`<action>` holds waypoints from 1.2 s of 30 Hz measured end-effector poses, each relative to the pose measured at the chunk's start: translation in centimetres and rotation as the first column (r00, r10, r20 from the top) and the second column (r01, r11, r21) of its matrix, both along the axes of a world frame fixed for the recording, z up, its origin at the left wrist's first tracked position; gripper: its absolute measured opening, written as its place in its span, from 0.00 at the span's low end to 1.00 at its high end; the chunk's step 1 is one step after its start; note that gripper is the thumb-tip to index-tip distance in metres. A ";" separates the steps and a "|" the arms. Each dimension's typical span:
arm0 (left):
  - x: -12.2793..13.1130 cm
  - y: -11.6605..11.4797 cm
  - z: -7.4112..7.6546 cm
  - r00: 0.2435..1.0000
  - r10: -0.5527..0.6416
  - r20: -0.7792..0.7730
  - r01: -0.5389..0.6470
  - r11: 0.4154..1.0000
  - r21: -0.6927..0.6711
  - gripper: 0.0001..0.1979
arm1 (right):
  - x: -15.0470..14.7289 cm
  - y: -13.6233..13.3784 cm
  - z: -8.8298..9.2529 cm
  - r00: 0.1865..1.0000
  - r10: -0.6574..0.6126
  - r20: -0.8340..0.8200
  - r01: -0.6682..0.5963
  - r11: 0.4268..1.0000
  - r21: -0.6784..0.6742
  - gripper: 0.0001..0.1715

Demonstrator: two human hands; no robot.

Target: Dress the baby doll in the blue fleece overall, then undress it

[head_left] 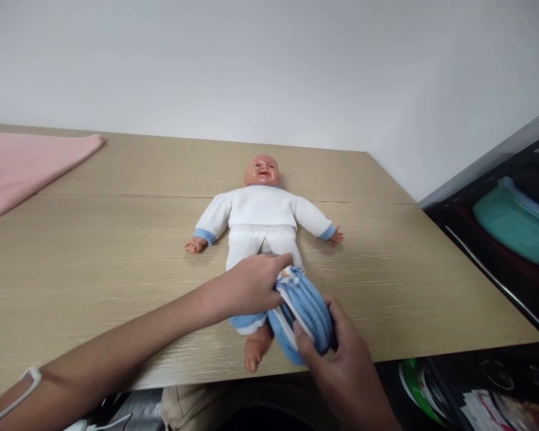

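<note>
A baby doll [263, 206] lies on its back on the table, dressed in a white top and white trousers with blue cuffs. One foot [257, 347] is bare; the other is hidden behind my hands. Over the lower legs I hold a blue ribbed knit piece [312, 311] with white edging and a small trim; I cannot tell whether it is a bootie or a cap. My left hand [263, 278] grips its upper left edge, fingers closed. My right hand [341, 359] pinches its lower right side, thumb at the opening.
The wooden table [139, 263] reaches back to a white wall. A pink cloth [31, 161] lies at the far left. To the right is a black shelf with a teal item [516, 221]. Below the right table edge, a green-rimmed round thing [415, 383] and papers show.
</note>
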State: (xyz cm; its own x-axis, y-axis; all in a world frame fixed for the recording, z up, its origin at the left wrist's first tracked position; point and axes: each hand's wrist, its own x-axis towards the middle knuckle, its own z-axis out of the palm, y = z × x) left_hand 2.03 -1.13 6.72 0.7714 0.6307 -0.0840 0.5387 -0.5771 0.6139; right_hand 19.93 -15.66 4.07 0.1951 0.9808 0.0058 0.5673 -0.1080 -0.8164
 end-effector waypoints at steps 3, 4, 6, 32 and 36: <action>-0.1 -0.5 0.0 0.999 -0.030 -0.027 0.031 0.999 0.025 0.18 | -2.1 -2.5 -1.2 0.997 -0.061 0.047 0.059 0.997 0.044 0.16; -0.1 -0.6 0.1 0.997 -0.036 -0.065 0.038 0.998 0.039 0.20 | -2.4 -3.0 -1.6 0.993 -0.089 0.082 0.083 0.994 0.076 0.13; -0.1 -0.8 0.4 0.986 -0.049 -0.162 0.060 0.996 0.065 0.27 | -2.6 -3.5 -2.4 0.973 -0.134 0.189 0.096 0.975 0.198 0.08; -0.8 1.8 0.1 0.960 -0.128 0.248 0.212 0.913 -0.349 0.29 | -0.4 -0.6 -6.3 0.809 -0.150 -0.569 0.304 0.935 0.185 0.27; -0.9 2.6 0.1 0.952 -0.119 0.282 0.210 0.925 -0.317 0.16 | 0.6 1.0 -6.2 0.784 -0.103 -0.612 0.254 0.953 0.166 0.30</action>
State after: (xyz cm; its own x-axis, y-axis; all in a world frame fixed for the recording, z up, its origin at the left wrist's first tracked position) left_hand 1.16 1.47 6.80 0.8855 0.4609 -0.0582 0.2545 -0.3765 0.8908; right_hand 20.57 -14.67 -2.17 0.4054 0.9129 0.0475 -0.0451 0.0718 -0.9964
